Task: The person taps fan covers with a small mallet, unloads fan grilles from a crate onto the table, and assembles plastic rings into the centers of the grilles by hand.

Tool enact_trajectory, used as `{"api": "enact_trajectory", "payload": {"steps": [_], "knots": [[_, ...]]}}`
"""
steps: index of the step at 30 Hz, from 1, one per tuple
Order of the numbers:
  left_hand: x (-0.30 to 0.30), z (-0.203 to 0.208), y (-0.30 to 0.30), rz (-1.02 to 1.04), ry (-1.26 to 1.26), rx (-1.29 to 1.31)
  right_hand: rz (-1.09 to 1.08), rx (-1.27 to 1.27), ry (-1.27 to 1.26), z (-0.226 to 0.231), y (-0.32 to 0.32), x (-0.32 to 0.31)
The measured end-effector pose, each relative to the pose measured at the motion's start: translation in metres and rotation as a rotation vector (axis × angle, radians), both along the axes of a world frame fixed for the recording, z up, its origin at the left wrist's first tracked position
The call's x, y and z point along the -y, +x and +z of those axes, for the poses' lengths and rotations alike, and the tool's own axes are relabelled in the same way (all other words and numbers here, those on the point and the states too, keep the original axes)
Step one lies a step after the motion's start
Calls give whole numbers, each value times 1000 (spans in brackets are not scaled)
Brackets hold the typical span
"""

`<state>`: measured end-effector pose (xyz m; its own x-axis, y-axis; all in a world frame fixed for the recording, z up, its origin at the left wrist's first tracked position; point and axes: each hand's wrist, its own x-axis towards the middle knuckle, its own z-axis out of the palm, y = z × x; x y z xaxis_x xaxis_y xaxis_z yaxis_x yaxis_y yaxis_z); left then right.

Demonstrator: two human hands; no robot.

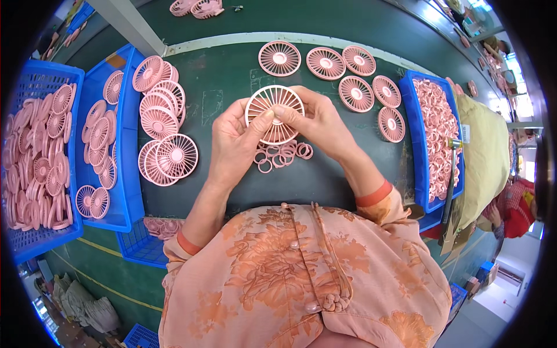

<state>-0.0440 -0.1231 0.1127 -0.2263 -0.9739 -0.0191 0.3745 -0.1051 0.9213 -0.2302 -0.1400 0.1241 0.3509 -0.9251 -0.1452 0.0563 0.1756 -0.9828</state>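
A round pink fan grille [275,98] with thin radial spokes is held up in front of me, above the green work surface. My left hand [237,134] grips its left rim, and my right hand [320,120] grips the right one. Both thumbs press on its centre, so the hub is mostly covered. Whether a ring sits under the thumbs cannot be seen. Just below the hands lies a small heap of pink rings [286,155]. Several similar grilles [325,62] rest beyond and to the right of my hands.
Overlapping grilles [159,122] are stacked at left, beside a blue crate [129,174] and a fuller blue basket [76,223]. At right, a blue bin [413,151] holds many pink rings; a black-handled tool [449,188] leans over its edge. Beyond runs a green belt [325,23].
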Motion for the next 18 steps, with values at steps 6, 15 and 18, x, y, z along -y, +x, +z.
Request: {"api": "enact_trajectory", "payload": {"steps": [6, 15, 18], "knots": [[-3, -5, -4, 89, 58, -98, -236, -638, -826, 7, 7, -18], [-4, 0, -6, 50, 58, -51, -289, -626, -901, 10, 13, -23], [-4, 3, -2, 33, 69, -45, -312, -625, -935, 10, 14, -24]]}}
